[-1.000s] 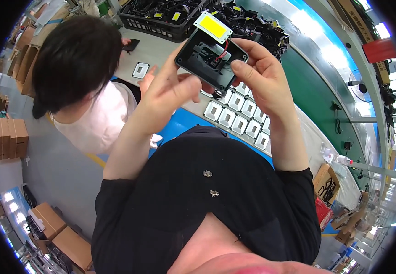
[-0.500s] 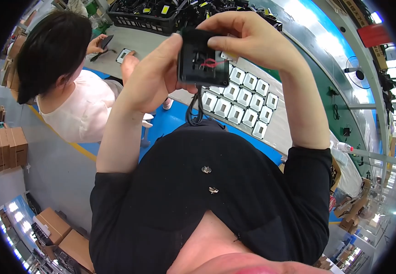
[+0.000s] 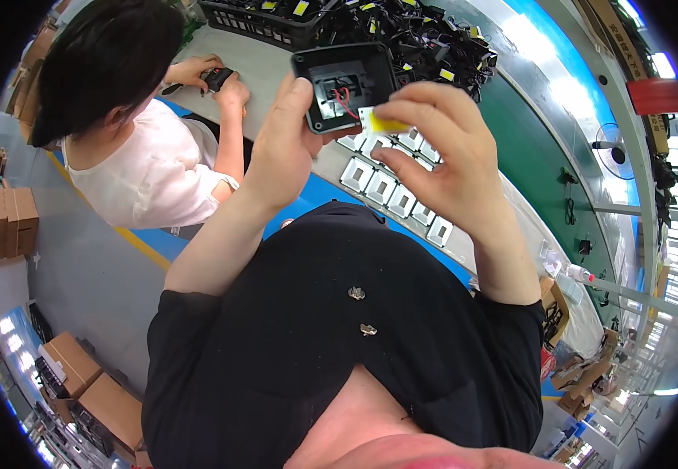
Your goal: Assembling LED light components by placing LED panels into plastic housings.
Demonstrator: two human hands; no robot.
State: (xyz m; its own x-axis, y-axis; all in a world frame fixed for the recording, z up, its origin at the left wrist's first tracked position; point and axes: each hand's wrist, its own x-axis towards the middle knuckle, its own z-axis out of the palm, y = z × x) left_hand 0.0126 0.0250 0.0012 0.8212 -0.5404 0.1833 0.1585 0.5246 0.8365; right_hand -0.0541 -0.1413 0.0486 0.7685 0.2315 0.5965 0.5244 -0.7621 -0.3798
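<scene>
My left hand (image 3: 283, 141) grips a black square lamp housing (image 3: 304, 74) by its left side and lower edge, its open face turned toward me. Red wires and dark leads show inside. At the housing's lower right corner is a small white plate with a yellow LED panel (image 3: 387, 123). My right hand (image 3: 448, 148) is beside this panel, its fingers overlapping the yellow face while the thumb stands well apart below. Whether those fingertips press on the panel I cannot tell. Beneath the hands, silvery-white square frames (image 3: 380, 186) lie in rows on the table.
A heap of black lamp units (image 3: 425, 51) with yellow panels covers the far table, beside a black crate (image 3: 257, 23). On the left a co-worker (image 3: 143, 164) handles a small dark unit (image 3: 218, 78). Cardboard boxes (image 3: 10, 223) stand on the floor at left.
The housing has tilted, showing more of its inside. My right hand has come off it, moving right and down, and the yellow panel now shows at its edge. The co-worker's hands have come together.
</scene>
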